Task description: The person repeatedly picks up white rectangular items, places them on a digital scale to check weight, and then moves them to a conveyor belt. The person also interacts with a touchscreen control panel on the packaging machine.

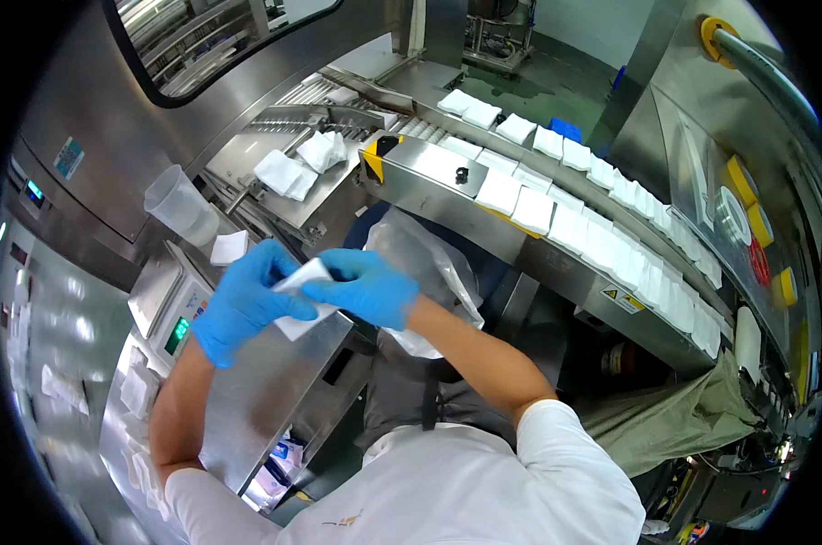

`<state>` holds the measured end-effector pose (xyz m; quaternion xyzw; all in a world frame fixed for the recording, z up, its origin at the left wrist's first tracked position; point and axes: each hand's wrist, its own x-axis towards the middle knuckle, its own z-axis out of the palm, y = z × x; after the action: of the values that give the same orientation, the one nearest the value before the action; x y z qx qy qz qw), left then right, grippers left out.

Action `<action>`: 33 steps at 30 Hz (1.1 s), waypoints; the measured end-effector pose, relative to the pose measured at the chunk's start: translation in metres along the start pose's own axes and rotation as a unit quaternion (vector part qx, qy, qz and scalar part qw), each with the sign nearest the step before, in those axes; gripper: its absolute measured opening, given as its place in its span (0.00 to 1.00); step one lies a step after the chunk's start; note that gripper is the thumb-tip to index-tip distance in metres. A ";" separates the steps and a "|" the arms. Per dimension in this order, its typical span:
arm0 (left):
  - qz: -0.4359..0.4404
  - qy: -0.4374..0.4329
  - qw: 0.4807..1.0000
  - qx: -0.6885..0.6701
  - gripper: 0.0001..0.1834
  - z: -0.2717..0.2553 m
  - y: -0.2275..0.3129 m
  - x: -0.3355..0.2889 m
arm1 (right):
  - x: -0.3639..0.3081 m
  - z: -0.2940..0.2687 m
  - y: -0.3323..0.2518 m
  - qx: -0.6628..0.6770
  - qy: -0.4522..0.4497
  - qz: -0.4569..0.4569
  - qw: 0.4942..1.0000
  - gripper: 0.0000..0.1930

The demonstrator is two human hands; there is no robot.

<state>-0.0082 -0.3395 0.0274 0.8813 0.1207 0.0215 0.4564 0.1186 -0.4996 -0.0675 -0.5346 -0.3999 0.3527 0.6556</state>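
Note:
My left hand (244, 307), in a blue glove, grips one side of a folded white pad (300, 325). From the other side my right hand (367, 287), gloved in blue too, holds the same pad with its thumb across the face. The pad is tilted above the steel worktop, and the fingers cover part of it. Just beyond my left hand, another white pad (230, 248) lies by the bench scale (167, 307), which has a green lit display. A translucent plastic jug (182, 205) stands behind that.
White pads (285, 174) rest on a steel plate beyond my hands. Rows of folded white pads (595, 247) fill the conveyor to the right. A clear plastic bag (424, 259) hangs before me. More white pads (139, 391) lie along the left worktop edge.

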 end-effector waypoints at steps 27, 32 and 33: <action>-0.125 0.284 0.923 -0.228 0.11 0.088 -0.066 -0.184 | 0.119 -0.308 -0.029 0.012 0.364 0.130 0.922 0.13; -0.146 0.315 0.889 -0.299 0.10 0.097 -0.074 -0.192 | 0.093 -0.280 -0.035 -0.186 0.179 0.188 0.948 0.23; -0.161 0.318 0.885 -0.300 0.10 0.097 -0.068 -0.192 | 0.091 -0.274 -0.032 -0.236 0.168 0.184 0.939 0.23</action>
<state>-0.1935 -0.4235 -0.0701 0.6166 0.3875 0.2621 0.6332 0.4061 -0.5387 -0.0524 -0.7900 -0.2500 0.2674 0.4919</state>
